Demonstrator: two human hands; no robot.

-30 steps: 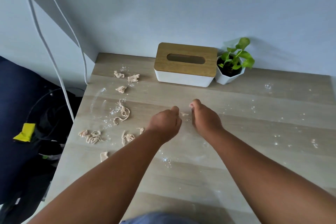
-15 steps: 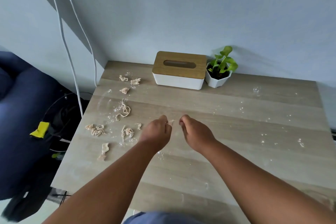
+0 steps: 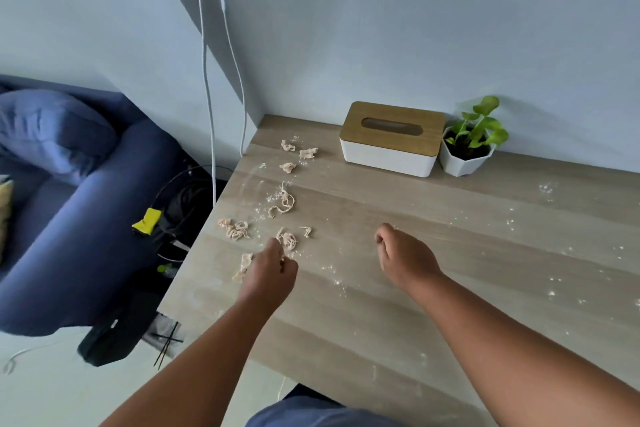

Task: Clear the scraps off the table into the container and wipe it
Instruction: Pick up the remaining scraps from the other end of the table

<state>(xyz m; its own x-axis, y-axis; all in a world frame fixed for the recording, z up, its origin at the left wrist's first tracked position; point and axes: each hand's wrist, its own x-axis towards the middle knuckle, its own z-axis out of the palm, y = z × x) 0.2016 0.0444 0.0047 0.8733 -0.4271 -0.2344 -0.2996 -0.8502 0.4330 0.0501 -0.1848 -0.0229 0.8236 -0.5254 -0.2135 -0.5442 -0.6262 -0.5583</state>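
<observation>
On table [image 3: 433, 246], left hand [image 3: 268, 270] curled among scraps [image 3: 287, 239], contents unclear; right hand [image 3: 405, 253] curled empty.

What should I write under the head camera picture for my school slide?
Left hand reaches the pale dough scraps on the floury light wooden table; right hand hovers curled.

pale wood-grain table [image 3: 433, 253], pinkish-beige scraps [image 3: 284, 204], white box [image 3: 388, 158], green plant [image 3: 481, 126]

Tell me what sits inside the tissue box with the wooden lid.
The tissue box stands shut under its wooden lid. Through the lid's slot only a dark gap shows, with no tissue poking out. The rest of the inside is covered, so its contents cannot be told.
</observation>
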